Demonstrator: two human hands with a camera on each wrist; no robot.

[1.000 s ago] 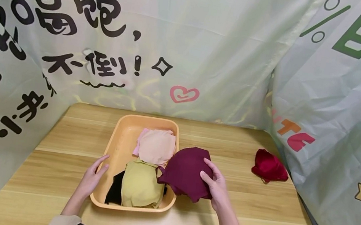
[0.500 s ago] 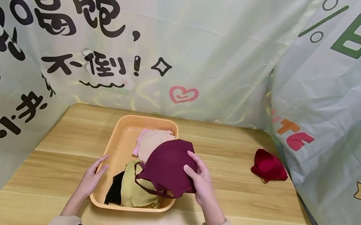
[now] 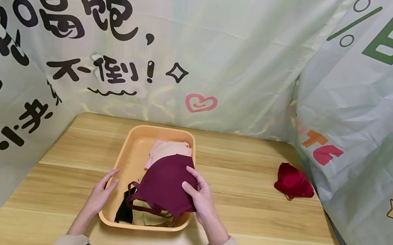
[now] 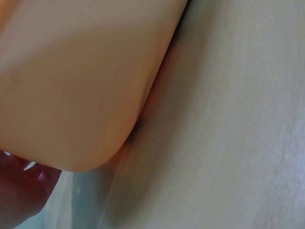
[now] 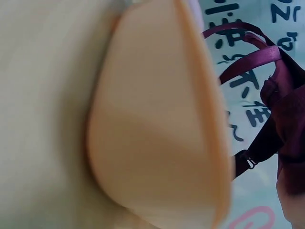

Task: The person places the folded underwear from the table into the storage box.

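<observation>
My right hand (image 3: pixel 201 198) holds a folded maroon bra (image 3: pixel 167 183) by its right side, thumb on top. The bra is over the right half of an orange plastic tray (image 3: pixel 133 143), its straps hanging toward the front left. In the right wrist view, the bra's dark strap (image 5: pixel 262 143) with a small slider shows beyond the tray's wall. My left hand (image 3: pixel 99 192) rests at the tray's left rim, fingers relaxed and apart from the thumb. Under the bra, a yellow garment (image 3: pixel 152 219) is mostly hidden. A black garment (image 3: pixel 125 209) pokes out beside it.
Behind the bra in the tray lie pale pink folded garments (image 3: pixel 170 148). A dark red bra-like garment (image 3: pixel 293 181) lies on the wooden table (image 3: pixel 244 213) at the right. Printed cloth curtains (image 3: pixel 242 62) enclose the table's back and sides.
My right hand has carried the maroon bra leftward, from beside the tray's right edge to over the yellow garment. My left hand has stayed at the rim.
</observation>
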